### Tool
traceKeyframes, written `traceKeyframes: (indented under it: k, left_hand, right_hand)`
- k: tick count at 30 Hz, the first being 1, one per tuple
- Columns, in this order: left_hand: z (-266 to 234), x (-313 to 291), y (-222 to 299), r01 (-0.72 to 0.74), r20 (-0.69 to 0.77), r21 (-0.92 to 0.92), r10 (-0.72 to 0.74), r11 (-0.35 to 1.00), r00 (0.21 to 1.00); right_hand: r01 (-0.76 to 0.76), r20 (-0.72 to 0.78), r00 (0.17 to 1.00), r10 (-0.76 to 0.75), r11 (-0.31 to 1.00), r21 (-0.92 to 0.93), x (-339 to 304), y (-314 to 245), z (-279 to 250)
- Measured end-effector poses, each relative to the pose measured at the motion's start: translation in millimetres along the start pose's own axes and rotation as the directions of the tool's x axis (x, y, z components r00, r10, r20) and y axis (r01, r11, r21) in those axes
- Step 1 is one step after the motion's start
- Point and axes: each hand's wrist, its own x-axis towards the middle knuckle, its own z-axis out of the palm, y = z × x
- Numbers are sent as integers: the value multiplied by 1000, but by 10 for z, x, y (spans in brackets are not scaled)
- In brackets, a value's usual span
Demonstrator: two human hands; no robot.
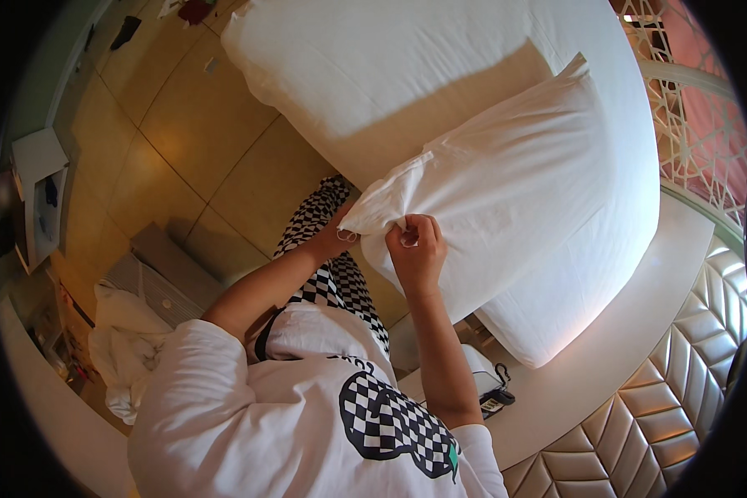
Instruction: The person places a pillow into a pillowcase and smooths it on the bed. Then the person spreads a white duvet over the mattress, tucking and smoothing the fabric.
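A white pillow in its pillowcase [523, 158] lies on the bed, its near end gathered and hanging over the mattress edge. My right hand [417, 249] is closed, thumb and fingers pinching the cloth near that end. Lower down on the left, my left hand [340, 231] reaches behind the pillowcase's open-looking corner. Its fingers are hidden by the cloth, so its grip does not show. A thin white loop of thread dangles from the corner beside this hand.
Under the pillow is a bed with a white sheet [324, 66]. At right stand a padded headboard [639, 415] and a pale ledge [589, 373] with a corded phone [496, 400]. White bunched cloth [124, 349] lies on the left. Small objects lie on the tiled floor [174, 124].
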Motion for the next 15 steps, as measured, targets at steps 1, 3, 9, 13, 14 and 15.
traceKeyframes:
  k: [1,3,9,13,14,15]
  left_hand:
    - [-13,33,4,98,-54,33,-96,995,994]
    - [-41,107,30,299,-172,82,-282,951,944]
    - [203,44,577,214,-28,89,-212,973,977]
    - [149,112,328,318,-81,-237,-345,918,935]
    - [175,128,328,312,-146,-268,-358,912,922]
    - [199,133,354,303,-212,-300,-373,904,903]
  right_hand:
    - [8,-3,1000,-8,1000,-2,-1,-1,-9]
    - [4,-3,1000,-4,1000,5,-7,-5,-19]
    - [-38,62,998,31,991,127,0,30,22]
    - [-240,229,960,164,901,361,25,198,18]
    - [-252,236,955,178,909,333,30,205,2]
    - [-265,246,950,193,915,304,45,187,-17]
